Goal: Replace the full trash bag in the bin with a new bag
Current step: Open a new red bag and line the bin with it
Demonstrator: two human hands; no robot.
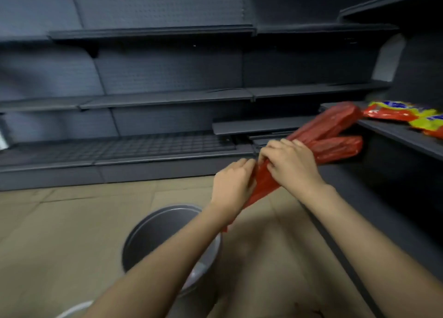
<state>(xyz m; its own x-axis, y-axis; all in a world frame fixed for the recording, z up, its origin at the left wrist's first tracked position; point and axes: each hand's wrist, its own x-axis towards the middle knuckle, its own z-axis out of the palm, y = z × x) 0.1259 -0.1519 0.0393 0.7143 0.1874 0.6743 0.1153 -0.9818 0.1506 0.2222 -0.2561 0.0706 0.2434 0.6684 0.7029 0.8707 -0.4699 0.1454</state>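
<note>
A folded red plastic bag (328, 133) stretches from below my hands up to the right, its two handle loops pointing toward the right shelf. My left hand (233, 185) pinches the bag's lower part. My right hand (291, 163) grips the bag just above, fingers curled into the plastic. Below my forearms a round grey bin (153, 231) stands on the floor with its inside dark and bare; my left forearm hides part of its rim.
Dark grey shop shelving (153, 31) runs along the back wall. A shelf on the right carries red and yellow snack packets (402, 115). A white curved edge (74, 309) shows at the bottom left. Tan tiled floor (60, 221) surrounds the bin.
</note>
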